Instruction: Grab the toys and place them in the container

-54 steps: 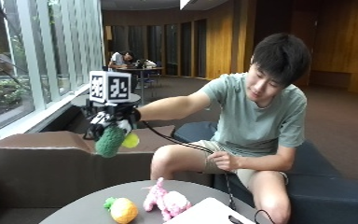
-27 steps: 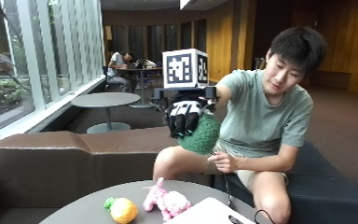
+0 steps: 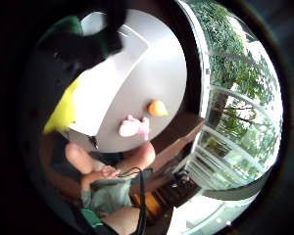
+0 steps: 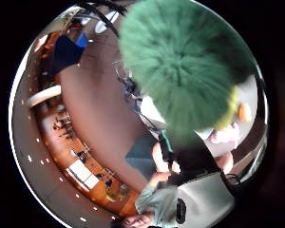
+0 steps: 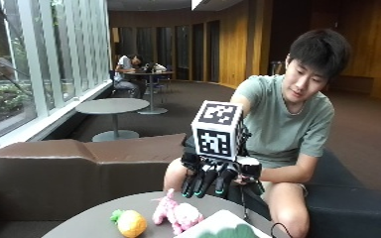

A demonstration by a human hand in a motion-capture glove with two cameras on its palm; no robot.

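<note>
The white container (image 5: pixel 218 221) sits at the near edge of the round table (image 5: pixel 91 225). It is the closest thing. A fuzzy green toy (image 5: pixel 234 232) shows just inside it, so this one looks as good as put away. In the thumb side palm view the green toy fills much of the picture, so it is close under the palm. I cannot tell if it is touching the bottom of the container.

Just beside the container lies a pink toy (image 5: pixel 176 214). A little past that, on the same side, is an orange toy (image 5: pixel 131 224) with a green top. Both lie on the table, not in the container, so I think they are the ones left to pick up.

Right above the container hangs the gloved right hand (image 5: pixel 218 176). Its fingers point down, nearly straight and a bit spread. I see nothing held in them. The hand is there, I think, because that is the spot to let a toy drop in.

Behind the container is the person, sitting and leaning in to reach. Farther back, behind the table, is a brown couch (image 5: pixel 65 168).
</note>
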